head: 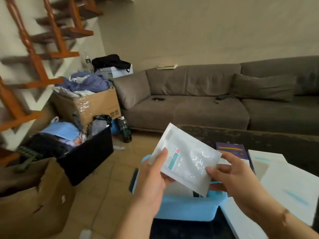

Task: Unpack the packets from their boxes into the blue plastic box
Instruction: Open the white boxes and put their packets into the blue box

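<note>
The blue plastic box (186, 208) sits nearest, its rim pale blue. Just above it, both hands pinch a flat white packet (186, 157), tilted, with a teal label strip and faint silvery line markings. The left hand (151, 180) grips its left edge, the right hand (231, 175) its right corner. Farther right lies a purple box (231, 149).

packet (185, 157): you see white, with a teal label and a small red mark
plastic box (186, 208): light blue
sofa (207, 104): grey-brown
</note>
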Demonstrator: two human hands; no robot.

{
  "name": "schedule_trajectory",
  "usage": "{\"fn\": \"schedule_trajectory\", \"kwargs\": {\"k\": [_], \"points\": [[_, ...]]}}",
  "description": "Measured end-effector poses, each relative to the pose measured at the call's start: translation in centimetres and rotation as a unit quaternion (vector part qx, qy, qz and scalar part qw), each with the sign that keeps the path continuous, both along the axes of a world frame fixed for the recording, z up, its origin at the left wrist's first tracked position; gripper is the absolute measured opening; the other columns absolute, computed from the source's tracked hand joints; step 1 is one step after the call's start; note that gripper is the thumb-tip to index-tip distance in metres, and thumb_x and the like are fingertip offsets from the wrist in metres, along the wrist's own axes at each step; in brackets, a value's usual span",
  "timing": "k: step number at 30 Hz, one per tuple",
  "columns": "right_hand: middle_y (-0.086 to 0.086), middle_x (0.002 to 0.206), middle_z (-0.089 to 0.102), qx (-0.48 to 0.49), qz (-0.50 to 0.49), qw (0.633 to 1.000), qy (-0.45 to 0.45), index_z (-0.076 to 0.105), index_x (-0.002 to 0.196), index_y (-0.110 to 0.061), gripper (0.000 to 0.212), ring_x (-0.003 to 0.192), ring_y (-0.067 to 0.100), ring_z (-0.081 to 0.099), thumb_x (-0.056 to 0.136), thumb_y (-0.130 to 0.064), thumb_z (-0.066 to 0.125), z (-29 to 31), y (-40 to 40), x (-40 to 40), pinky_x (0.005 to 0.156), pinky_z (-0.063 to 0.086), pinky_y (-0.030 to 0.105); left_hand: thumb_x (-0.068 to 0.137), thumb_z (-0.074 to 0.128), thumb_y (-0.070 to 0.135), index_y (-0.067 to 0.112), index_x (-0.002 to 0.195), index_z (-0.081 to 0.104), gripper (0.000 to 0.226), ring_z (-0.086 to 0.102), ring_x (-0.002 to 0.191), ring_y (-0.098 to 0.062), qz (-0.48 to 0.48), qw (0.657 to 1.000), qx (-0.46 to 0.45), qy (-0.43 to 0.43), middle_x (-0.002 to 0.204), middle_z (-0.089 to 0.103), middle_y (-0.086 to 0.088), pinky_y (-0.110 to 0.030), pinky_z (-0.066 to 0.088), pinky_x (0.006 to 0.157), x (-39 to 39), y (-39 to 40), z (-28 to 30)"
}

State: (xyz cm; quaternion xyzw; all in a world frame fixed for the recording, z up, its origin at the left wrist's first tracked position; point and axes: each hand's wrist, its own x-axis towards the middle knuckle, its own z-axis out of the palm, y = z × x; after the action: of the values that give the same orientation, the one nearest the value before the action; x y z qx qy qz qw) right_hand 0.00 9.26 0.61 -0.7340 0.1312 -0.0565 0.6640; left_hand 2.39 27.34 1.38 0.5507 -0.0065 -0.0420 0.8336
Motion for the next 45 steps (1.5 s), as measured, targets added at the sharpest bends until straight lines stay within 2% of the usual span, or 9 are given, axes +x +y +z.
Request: {"fn": "schedule_trajectory", "kwargs": {"k": [5, 14, 19, 23, 31, 34, 37, 41, 45], "points": [[-0.003, 0.094, 0.071, -0.097, 0.020, 0.995, 0.017, 0.054, 0.119, -0.030, 0.036, 0.087, 0.020, 0.070, 0.092, -0.008, 0.063, -0.2, 0.6, 3.0, 0.068, 0.062, 0.037, 0.089, 0.068, 0.033, 0.031, 0.108, 0.071, 0.019, 0.069, 0.100, -0.019, 0.048, 0.969, 0.238, -0.052, 0.111, 0.072, -0.001, -0.038, 0.056, 0.081, 5.1, 5.0, 0.4], [0.007, 0.106, 0.065, -0.157, 0.069, 0.977, 0.129, 0.048, 0.134, -0.025, 0.047, 0.083, 0.021, 0.068, 0.092, -0.011, 0.063, -2.9, 3.2, 5.8, 0.064, 0.061, 0.029, 0.096, 0.061, 0.021, 0.027, 0.119, 0.065, 0.024, 0.054, 0.074, 0.005, 0.073, 0.767, 0.617, -0.162, 0.092, 0.064, 0.016, -0.006, 0.033, 0.052, 7.8, 6.8, -3.1], [-0.003, 0.095, 0.061, -0.245, 0.110, 0.953, 0.139, 0.047, 0.135, -0.021, 0.043, 0.068, 0.012, 0.064, 0.094, -0.024, 0.061, -1.7, 4.1, 5.7, 0.052, 0.052, 0.018, 0.096, 0.058, 0.027, 0.031, 0.125, 0.061, 0.029, 0.049, 0.112, -0.005, 0.040, 0.715, 0.657, -0.235, 0.113, 0.061, 0.018, -0.014, 0.035, 0.085, 7.2, 6.5, -3.8], [0.001, 0.121, 0.059, -0.444, 0.127, 0.881, 0.098, 0.035, 0.143, -0.016, 0.057, 0.103, 0.016, 0.058, 0.095, -0.041, 0.054, -1.3, 4.4, 5.0, 0.084, 0.045, 0.022, 0.098, 0.049, 0.045, 0.037, 0.126, 0.056, 0.031, 0.042, 0.123, -0.006, -0.006, 0.624, 0.738, -0.259, 0.127, 0.055, 0.020, -0.033, 0.030, 0.106, 6.4, 6.3, -3.7], [0.006, 0.121, 0.064, -0.470, 0.194, 0.860, 0.041, 0.025, 0.151, -0.026, 0.061, 0.111, 0.023, 0.060, 0.097, -0.036, 0.051, -3.0, 3.5, 4.4, 0.100, 0.044, 0.034, 0.098, 0.049, 0.042, 0.035, 0.131, 0.052, 0.034, 0.041, 0.125, -0.007, -0.019, 0.622, 0.737, -0.263, 0.131, 0.050, 0.018, -0.032, 0.030, 0.109, 6.3, 6.2, -3.9], [0.000, 0.108, 0.068, -0.489, 0.157, 0.858, -0.023, 0.035, 0.146, -0.030, 0.056, 0.099, 0.018, 0.063, 0.095, -0.040, 0.055, -2.5, 2.5, 3.6, 0.092, 0.050, 0.032, 0.094, 0.059, 0.030, 0.027, 0.122, 0.061, 0.028, 0.052, 0.113, -0.010, 0.069, 0.645, 0.690, -0.321, 0.125, 0.054, 0.013, -0.023, 0.038, 0.097, 5.6, 5.7, -4.3], [-0.010, 0.080, 0.066, -0.427, 0.048, 0.894, -0.127, 0.056, 0.123, -0.034, 0.031, 0.073, 0.007, 0.061, 0.093, -0.030, 0.061, -1.6, -1.3, 1.1, 0.070, 0.048, 0.015, 0.090, 0.060, 0.020, 0.012, 0.100, 0.072, 0.017, 0.061, 0.094, -0.016, 0.169, 0.670, 0.534, -0.488, 0.103, 0.066, 0.001, -0.020, 0.042, 0.088, 2.4, 3.3, -5.0], [-0.011, 0.100, 0.065, -0.445, -0.092, 0.890, -0.045, 0.053, 0.115, -0.041, 0.038, 0.085, 0.010, 0.060, 0.093, -0.010, 0.057, -4.2, -10.2, -5.2, 0.075, 0.047, 0.020, 0.088, 0.069, 0.020, 0.013, 0.098, 0.074, 0.013, 0.061, 0.088, -0.022, -0.056, 0.576, 0.431, -0.692, 0.101, 0.068, -0.002, -0.030, 0.049, 0.083, -3.4, -3.0, -9.4], [-0.019, 0.144, 0.045, -0.540, 0.071, 0.813, 0.206, 0.036, 0.139, -0.050, 0.068, 0.129, 0.005, 0.045, 0.084, -0.011, 0.049, -9.0, -16.3, -12.4, 0.106, 0.041, 0.024, 0.101, 0.049, 0.044, 0.025, 0.115, 0.064, 0.028, 0.058, 0.109, -0.015, -0.209, 0.487, 0.483, -0.697, 0.124, 0.062, 0.007, -0.030, 0.048, 0.093, -4.8, -8.2, -15.5]]}}
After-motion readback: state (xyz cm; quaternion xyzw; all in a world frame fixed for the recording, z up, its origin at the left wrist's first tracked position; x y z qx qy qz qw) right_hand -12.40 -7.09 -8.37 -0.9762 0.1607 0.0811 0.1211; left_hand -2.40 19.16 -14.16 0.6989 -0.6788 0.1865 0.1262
